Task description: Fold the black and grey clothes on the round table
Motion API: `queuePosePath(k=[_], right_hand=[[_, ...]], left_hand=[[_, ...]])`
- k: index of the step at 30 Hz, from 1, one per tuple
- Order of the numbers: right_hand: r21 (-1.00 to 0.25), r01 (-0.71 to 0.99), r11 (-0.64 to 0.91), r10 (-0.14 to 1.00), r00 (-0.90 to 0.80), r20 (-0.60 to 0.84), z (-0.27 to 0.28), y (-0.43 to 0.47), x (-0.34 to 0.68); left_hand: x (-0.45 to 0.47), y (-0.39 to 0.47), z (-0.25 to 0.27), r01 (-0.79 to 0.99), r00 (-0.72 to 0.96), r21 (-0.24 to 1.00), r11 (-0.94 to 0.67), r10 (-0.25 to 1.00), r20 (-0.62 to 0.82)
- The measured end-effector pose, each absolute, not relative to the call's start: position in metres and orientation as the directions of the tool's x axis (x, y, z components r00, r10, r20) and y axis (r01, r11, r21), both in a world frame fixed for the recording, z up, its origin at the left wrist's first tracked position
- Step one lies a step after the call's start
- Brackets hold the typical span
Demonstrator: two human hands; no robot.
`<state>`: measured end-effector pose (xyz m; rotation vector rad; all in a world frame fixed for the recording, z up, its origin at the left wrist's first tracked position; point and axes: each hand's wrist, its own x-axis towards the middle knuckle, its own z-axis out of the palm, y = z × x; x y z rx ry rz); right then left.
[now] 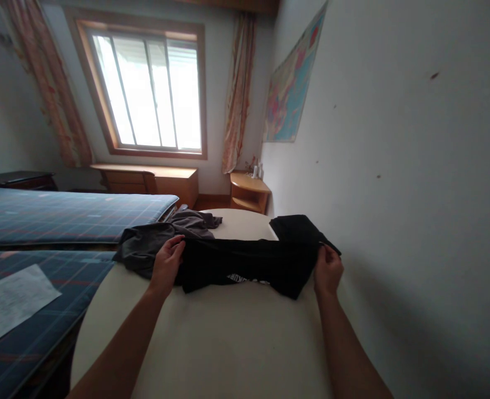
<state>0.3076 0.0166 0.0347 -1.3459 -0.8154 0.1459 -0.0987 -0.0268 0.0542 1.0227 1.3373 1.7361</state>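
A black T-shirt [249, 263] with white lettering hangs stretched sideways between my two hands, over the round cream table [228, 338]. My left hand [168, 263] pinches its left upper corner, and my right hand [328, 269] pinches the right one. The shirt's lower edge hangs down at or just above the tabletop; whether it touches, I cannot tell. Past my left hand lies a crumpled heap of dark grey clothing [141, 246]. Behind the shirt on the right rests a folded black garment [297, 226], partly hidden by the shirt.
Along the table's right side runs a white wall [415, 221]. To the left are plaid mattresses [74, 213], the nearer one bearing a sheet of paper [16, 302]. A wooden corner shelf [249, 185] and a low wooden cabinet [174, 177] stand beyond, near the window [149, 94].
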Motion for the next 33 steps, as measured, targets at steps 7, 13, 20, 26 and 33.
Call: queuePosePath(k=[7,13,20,26,33], right_hand=[[-0.901,0.307,0.308,0.576,0.693,0.433,0.039,0.013,0.301],[-0.91,0.265,0.319,0.608,0.679,0.411,0.044,0.011,0.296],[-0.918,0.223,0.327,0.611,0.691,0.385,0.044,0.011,0.297],[-0.912,0.246,0.327,0.586,0.704,0.401,0.043,0.012,0.299],[-0.867,0.318,0.383,0.566,0.661,0.493,0.044,0.01,0.293]], left_hand=[[-0.103,-0.026,0.05,0.006,-0.54,0.976,-0.217,0.821,0.186],[-0.103,-0.024,0.055,0.098,-0.554,0.955,-0.281,0.781,0.287],[-0.106,-0.025,0.055,-0.046,-0.558,0.954,-0.296,0.8,0.221],[-0.113,-0.022,0.051,-0.027,-0.583,0.968,-0.251,0.79,0.189],[-0.115,-0.016,0.056,0.217,-0.618,0.937,-0.274,0.704,0.349]])
